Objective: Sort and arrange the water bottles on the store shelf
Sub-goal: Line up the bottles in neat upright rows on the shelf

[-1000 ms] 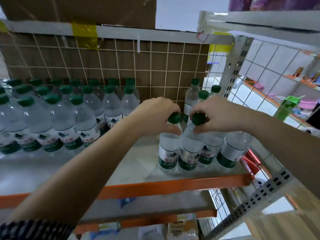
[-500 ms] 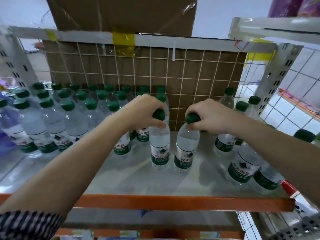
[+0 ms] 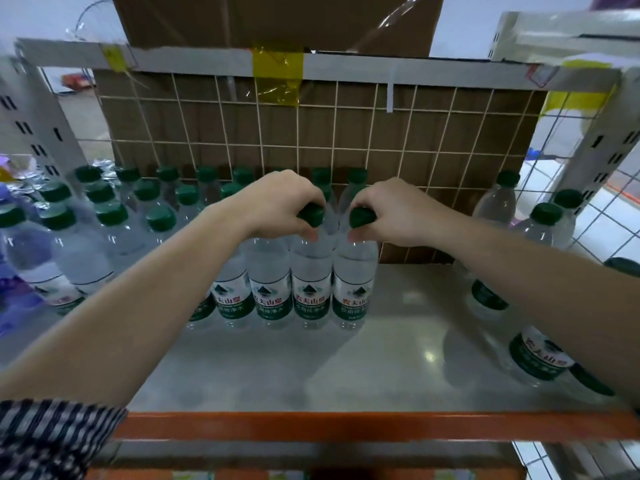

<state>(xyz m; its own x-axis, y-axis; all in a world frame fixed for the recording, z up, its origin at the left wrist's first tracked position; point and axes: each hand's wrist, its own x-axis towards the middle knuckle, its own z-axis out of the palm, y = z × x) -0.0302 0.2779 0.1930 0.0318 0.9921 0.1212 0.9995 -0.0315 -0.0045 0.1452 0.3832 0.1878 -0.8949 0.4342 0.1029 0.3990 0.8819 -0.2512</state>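
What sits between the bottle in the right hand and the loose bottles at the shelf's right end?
Nothing: the head view shows bare shelf between the bottle held by the right hand and the loose bottles; only the right forearm crosses above.

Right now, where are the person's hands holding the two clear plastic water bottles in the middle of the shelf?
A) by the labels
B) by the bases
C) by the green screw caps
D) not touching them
C: the left hand and the right hand each pinch the green screw cap of a clear plastic water bottle.
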